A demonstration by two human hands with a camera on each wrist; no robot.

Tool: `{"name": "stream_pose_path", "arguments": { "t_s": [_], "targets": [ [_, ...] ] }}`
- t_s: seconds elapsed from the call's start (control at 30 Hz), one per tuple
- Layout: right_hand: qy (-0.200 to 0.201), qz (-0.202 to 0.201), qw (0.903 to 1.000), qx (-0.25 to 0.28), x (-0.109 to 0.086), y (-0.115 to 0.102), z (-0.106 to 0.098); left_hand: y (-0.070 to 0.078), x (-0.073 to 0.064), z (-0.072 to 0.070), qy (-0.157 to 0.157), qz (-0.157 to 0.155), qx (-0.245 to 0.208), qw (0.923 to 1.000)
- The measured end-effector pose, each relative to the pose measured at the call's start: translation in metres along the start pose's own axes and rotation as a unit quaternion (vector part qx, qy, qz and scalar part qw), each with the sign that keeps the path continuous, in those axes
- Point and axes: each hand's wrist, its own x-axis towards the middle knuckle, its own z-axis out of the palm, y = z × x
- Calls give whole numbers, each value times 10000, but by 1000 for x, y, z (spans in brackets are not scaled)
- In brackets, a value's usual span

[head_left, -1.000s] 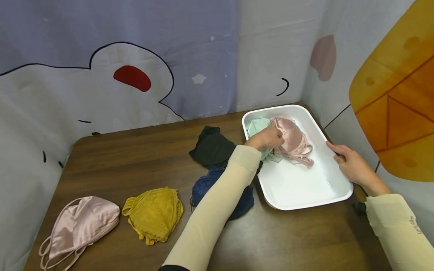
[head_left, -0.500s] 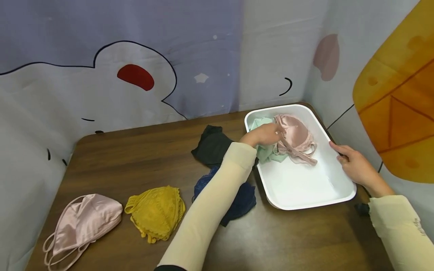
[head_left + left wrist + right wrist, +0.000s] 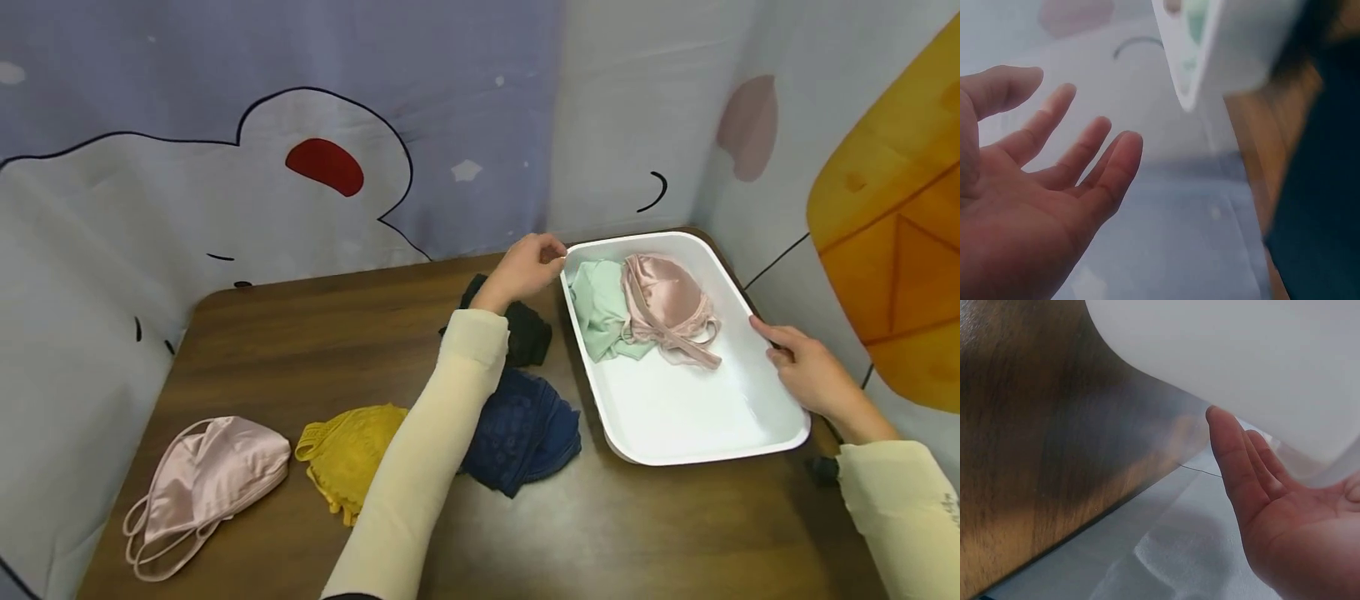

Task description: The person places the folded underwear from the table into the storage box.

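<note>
My left hand (image 3: 527,265) hovers over the far left corner of a white tray (image 3: 697,429), fingers loosely bent. In the left wrist view that hand (image 3: 1054,175) holds nothing. At the tray's right rim, my right hand (image 3: 813,375) grips the edge; the right wrist view shows its fingers (image 3: 1232,450) against the tray's underside. Inside the tray, a mint green garment (image 3: 600,312) lies beside a pink satin bra (image 3: 667,296) with lace and straps. A black bra (image 3: 528,333) sits under my left wrist, partly hidden.
On the wooden table (image 3: 315,333), a navy lace bra (image 3: 525,429) lies left of the tray. My left forearm partly covers a yellow lace bra (image 3: 348,450). A pale pink satin bra (image 3: 213,479) lies far left. Printed curtains (image 3: 465,125) hang behind.
My left hand has let go of the pink bra and moved left and back, out of the tray. My right hand keeps its grip on the rim. The head view has shifted slightly.
</note>
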Motion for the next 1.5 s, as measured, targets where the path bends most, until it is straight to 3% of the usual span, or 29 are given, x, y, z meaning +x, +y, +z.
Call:
{"name": "stream_pose_path", "arguments": {
  "t_s": [0.17,0.37,0.47,0.7,0.87,1.03,1.5],
  "targets": [
    [20,-8,10000,-33,4,2,-3,-28,-14,-9,430,-375,-89,9983],
    [-32,113,9999,-102,-1,5,-6,-50,-31,-13,647,-922,-17,9936],
    [-23,130,9998,-123,-4,7,-6,-62,-37,-15,542,-1222,25,9910],
    [-20,159,9998,-143,-8,14,-5,-87,-48,-16,-162,-1763,210,9840],
    [-32,168,9997,-168,-7,14,-4,-101,-48,-11,-409,-1858,138,9816],
    [-28,129,9997,-188,-7,12,-4,-113,-48,-5,-411,-1790,173,9828],
    [-8,219,9996,-152,-7,10,-2,-116,-45,11,-149,-1880,386,9813]
  ]
}}
